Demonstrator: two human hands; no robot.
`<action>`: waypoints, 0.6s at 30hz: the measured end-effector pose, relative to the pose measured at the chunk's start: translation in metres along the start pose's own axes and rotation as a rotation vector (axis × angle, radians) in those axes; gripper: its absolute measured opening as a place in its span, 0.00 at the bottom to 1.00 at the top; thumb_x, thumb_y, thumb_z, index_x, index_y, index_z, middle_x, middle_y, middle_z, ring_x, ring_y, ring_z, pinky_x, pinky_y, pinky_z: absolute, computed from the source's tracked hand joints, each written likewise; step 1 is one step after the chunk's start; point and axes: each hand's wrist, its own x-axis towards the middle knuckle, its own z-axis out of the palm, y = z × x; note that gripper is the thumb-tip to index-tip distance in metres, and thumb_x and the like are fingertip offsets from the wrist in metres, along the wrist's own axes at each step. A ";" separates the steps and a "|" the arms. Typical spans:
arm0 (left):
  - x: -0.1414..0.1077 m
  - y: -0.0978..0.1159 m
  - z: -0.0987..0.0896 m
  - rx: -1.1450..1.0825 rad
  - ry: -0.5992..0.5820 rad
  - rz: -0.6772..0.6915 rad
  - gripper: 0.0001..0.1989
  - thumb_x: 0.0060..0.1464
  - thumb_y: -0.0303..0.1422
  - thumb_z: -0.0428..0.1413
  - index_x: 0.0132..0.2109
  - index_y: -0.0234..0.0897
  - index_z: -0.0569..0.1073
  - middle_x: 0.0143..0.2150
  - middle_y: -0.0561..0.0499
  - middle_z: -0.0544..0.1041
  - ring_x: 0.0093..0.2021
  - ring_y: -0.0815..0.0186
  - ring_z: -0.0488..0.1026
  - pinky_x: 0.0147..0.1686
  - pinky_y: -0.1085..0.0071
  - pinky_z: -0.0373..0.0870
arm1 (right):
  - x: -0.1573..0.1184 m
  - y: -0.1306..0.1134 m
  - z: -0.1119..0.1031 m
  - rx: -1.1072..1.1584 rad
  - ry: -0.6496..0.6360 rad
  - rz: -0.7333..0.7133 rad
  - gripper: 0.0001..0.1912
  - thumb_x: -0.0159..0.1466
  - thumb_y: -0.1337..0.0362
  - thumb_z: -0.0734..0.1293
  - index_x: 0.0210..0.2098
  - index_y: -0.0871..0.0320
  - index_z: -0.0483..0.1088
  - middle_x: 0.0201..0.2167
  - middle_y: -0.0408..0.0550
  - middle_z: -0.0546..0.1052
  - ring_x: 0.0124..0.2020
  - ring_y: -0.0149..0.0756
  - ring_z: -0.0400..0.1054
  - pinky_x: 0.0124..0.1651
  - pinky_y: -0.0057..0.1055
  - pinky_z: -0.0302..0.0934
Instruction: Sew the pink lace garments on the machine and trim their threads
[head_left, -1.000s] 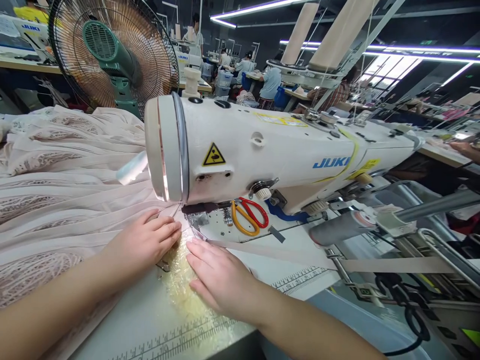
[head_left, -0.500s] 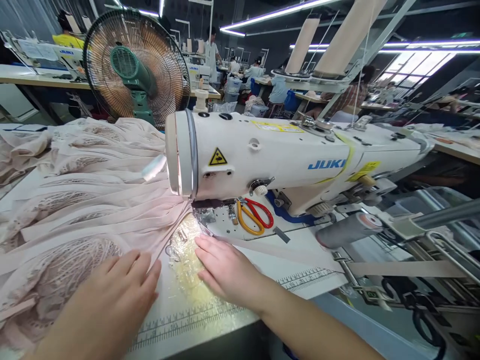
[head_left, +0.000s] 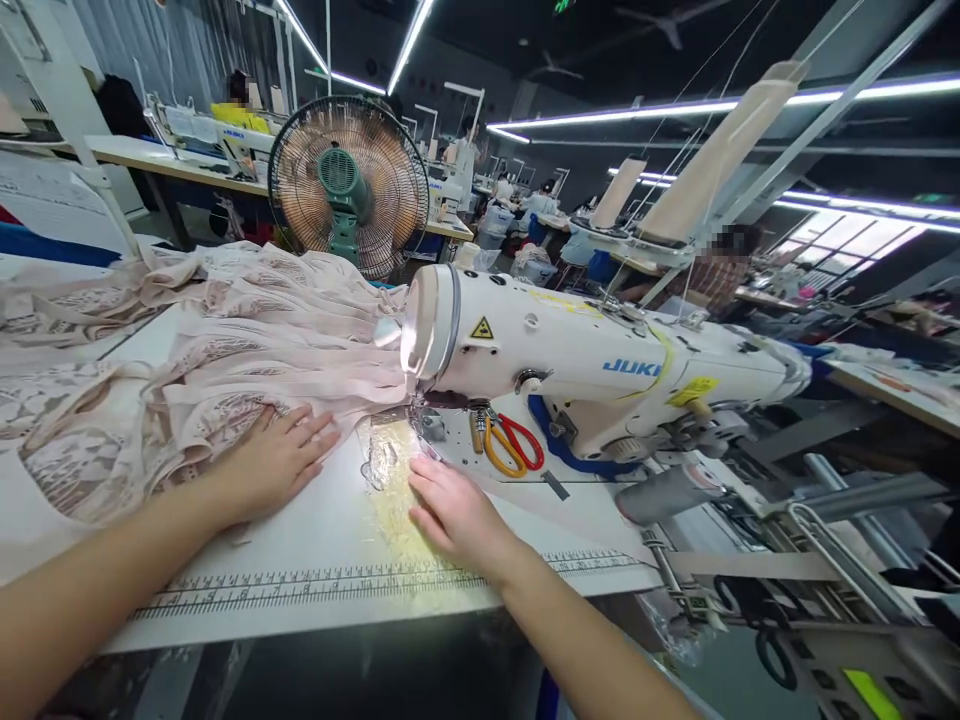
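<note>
My left hand (head_left: 276, 462) lies palm down with fingers apart on the near edge of pale pink lace fabric (head_left: 225, 345), left of the sewing machine (head_left: 555, 350). The fabric runs in folds to the needle area under the machine head, where the needle itself cannot be made out. My right hand (head_left: 459, 512) rests open beside the yellow taped patch (head_left: 394, 500), just below the machine bed, its thumb apart from the fingers. A pale elastic band (head_left: 757, 565) comes in from the right and passes near this hand; whether the fingers touch it is unclear.
Red and yellow-handled scissors (head_left: 517, 445) lie on the machine bed. A ruler strip (head_left: 300, 590) runs along the table's front edge. Behind the fabric stands a fan (head_left: 349, 185). A grey roller (head_left: 667, 492) sits at the right. Thread cones and several people are farther back.
The view has shifted, showing more of the left side and the table's front edge. My left hand has moved forward onto the fabric edge, nearer the machine. My right hand stays by the taped patch.
</note>
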 end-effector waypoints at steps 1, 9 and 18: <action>0.000 0.000 0.001 -0.006 0.010 0.001 0.24 0.63 0.35 0.40 0.63 0.43 0.63 0.68 0.46 0.58 0.66 0.47 0.53 0.61 0.40 0.48 | 0.001 -0.002 -0.001 -0.002 0.000 0.006 0.16 0.64 0.66 0.60 0.49 0.65 0.69 0.55 0.61 0.71 0.57 0.49 0.65 0.59 0.47 0.62; 0.005 -0.010 0.014 -0.067 0.094 0.042 0.23 0.63 0.37 0.41 0.63 0.45 0.63 0.67 0.47 0.60 0.66 0.49 0.53 0.62 0.42 0.44 | 0.003 -0.005 0.001 -0.026 0.007 0.022 0.15 0.64 0.66 0.60 0.49 0.62 0.68 0.53 0.59 0.73 0.57 0.46 0.66 0.59 0.46 0.63; 0.007 -0.009 0.016 -0.087 0.151 0.046 0.23 0.62 0.34 0.42 0.61 0.42 0.66 0.66 0.46 0.62 0.65 0.46 0.56 0.61 0.39 0.47 | -0.006 0.000 -0.036 -0.075 -0.129 0.286 0.15 0.66 0.63 0.58 0.49 0.59 0.70 0.50 0.55 0.75 0.52 0.42 0.69 0.53 0.38 0.66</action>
